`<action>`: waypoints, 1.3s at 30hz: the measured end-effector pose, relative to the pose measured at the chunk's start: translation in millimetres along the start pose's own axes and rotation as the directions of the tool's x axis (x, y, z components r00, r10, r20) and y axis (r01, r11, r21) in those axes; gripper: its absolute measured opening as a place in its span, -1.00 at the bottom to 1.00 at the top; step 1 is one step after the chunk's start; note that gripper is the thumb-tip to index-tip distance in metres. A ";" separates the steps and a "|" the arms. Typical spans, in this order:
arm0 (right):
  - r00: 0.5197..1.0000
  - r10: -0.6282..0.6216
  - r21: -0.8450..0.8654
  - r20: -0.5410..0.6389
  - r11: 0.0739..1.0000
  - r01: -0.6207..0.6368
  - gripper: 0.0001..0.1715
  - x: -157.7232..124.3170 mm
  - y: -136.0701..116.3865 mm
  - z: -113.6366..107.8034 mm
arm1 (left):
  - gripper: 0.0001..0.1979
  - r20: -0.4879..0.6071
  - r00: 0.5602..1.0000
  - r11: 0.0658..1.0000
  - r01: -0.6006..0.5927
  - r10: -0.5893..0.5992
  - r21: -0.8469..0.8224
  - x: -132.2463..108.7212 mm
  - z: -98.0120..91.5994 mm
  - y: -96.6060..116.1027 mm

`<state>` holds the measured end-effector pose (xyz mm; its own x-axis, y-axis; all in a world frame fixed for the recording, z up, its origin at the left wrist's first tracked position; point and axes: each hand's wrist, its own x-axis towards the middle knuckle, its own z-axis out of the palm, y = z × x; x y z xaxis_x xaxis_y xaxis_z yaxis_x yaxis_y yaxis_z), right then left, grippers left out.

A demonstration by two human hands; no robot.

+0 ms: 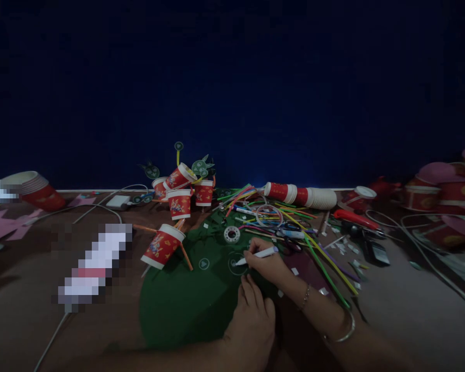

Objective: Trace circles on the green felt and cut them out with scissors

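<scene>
My right hand [261,260] grips a white marker [266,252], its tip at a pale circle drawn on a dark green sheet [170,305]. My left hand [251,315] lies with its fingers stretched out on the sheet, just below that drawing. Left of the marker is a smaller drawn circle [204,264] with a mark inside. A roll of tape [231,234] sits above the drawings. Red printed paper cups joined with coloured sticks [179,204] stand at the sheet's upper left, topped by green paper cutouts [200,167].
Bundled coloured pipe cleaners [313,248], scissors [292,243] and white scraps lie to the right. Stacked paper cups [300,195] rest on their side at the back. A red-handled tool [356,219] lies farther right. A power strip [95,263] with cable is on the left.
</scene>
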<state>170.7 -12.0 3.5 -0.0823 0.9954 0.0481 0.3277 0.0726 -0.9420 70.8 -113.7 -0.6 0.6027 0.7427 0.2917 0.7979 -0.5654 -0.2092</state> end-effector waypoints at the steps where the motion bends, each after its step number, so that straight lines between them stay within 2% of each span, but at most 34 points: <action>1: 1.000 0.004 0.001 -0.007 1.000 -0.004 -0.80 0.2 0.0 0.0 | -0.75 -0.002 1.000 1.000 0.000 0.000 -0.001 -0.2 0.0 0.2; 11: 0.999 0.044 0.023 0.000 0.999 -0.044 -0.80 -0.8 -4.1 -0.4 | -0.72 -0.009 1.000 1.000 0.003 -0.003 0.021 0.5 0.8 0.6; 24: 1.000 0.017 -0.030 0.025 0.999 -0.017 -0.81 -0.6 -3.2 -0.6 | -0.76 -0.011 0.999 0.999 0.030 -0.030 0.030 0.1 1.1 2.0; 39: 1.000 0.024 -0.014 -0.019 1.000 -0.024 -0.81 -0.1 -6.6 -1.4 | -0.75 0.007 1.000 1.000 0.004 -0.004 0.030 -0.8 -0.4 0.9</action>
<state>169.9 -12.5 10.2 -0.0567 0.9979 0.0321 0.3426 0.0496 -0.9382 71.1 -114.9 -0.6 0.5995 0.7477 0.2856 0.8002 -0.5515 -0.2359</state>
